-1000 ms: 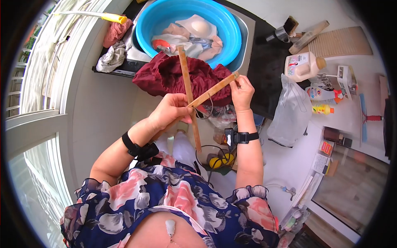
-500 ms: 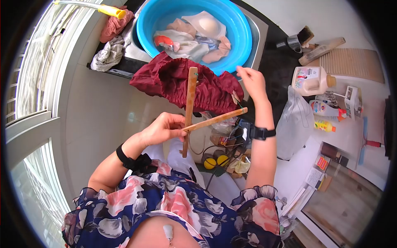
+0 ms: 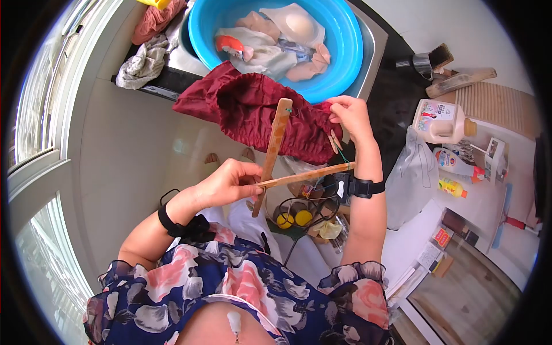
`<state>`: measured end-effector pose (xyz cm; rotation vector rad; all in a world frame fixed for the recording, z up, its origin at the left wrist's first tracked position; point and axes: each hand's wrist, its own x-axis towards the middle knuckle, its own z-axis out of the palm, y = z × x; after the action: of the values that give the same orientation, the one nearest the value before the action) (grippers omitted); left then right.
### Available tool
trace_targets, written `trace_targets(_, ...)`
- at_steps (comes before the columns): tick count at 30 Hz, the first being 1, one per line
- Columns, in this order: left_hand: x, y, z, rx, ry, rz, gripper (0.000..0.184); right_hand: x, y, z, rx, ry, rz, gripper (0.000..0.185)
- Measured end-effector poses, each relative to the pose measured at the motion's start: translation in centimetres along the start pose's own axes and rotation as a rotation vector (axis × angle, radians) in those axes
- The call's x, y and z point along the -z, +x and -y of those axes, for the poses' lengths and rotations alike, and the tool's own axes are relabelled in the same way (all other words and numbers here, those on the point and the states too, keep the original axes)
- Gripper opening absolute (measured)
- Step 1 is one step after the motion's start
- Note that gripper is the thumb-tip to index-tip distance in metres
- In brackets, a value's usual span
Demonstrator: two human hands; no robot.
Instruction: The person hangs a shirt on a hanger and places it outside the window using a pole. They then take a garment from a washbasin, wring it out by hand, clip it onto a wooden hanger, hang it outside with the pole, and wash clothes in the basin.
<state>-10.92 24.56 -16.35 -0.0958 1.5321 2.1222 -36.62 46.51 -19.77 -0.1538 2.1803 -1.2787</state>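
Two crossed wooden slats [image 3: 276, 138] form a hanger. My left hand [image 3: 230, 183] is closed on them near the crossing. My right hand [image 3: 349, 118] pinches the upper right edge of a dark red gathered cloth [image 3: 253, 109], which lies behind the slats and against the basin's front. A small clothespin [image 3: 334, 141] grips the cloth's right edge and is tied by a green string to the right end of the lower slat. The lower slat's tip reaches my right wrist.
A blue basin [image 3: 352, 57] with wet clothes sits in the metal sink [image 3: 376, 49]. Grey and pink cloths [image 3: 144, 64] lie at its left. Detergent bottles [image 3: 440, 121], a plastic bag [image 3: 409, 184] and a washboard [image 3: 494, 106] are at the right. Cables and yellow-topped items [image 3: 293, 219] lie below.
My right hand has left the slat's end and now pinches the red cloth's edge. The slats have turned and moved lower. The clothespin has come into view on the cloth.
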Motion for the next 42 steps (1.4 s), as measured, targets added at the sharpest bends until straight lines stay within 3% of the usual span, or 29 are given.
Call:
trace_targets(8, -0.6, 0.6, 0.8, -0.012, 0.096, 0.034, 0.015, 1.7, -1.2, 0.9, -0.084, 0.192, 0.051, 0.021)
trace_targets(14, -0.5, 0.7, 0.9, 0.010, 0.071, 0.018, 0.017, 2.3, -1.3, 0.5, -0.014, 0.220, 0.102, 0.025)
trace_targets(42, -0.2, 1.3, 1.2, 0.016, 0.032, 0.013, 0.015, 2.3, -4.1, 3.6, 0.118, 0.134, 0.206, 0.031)
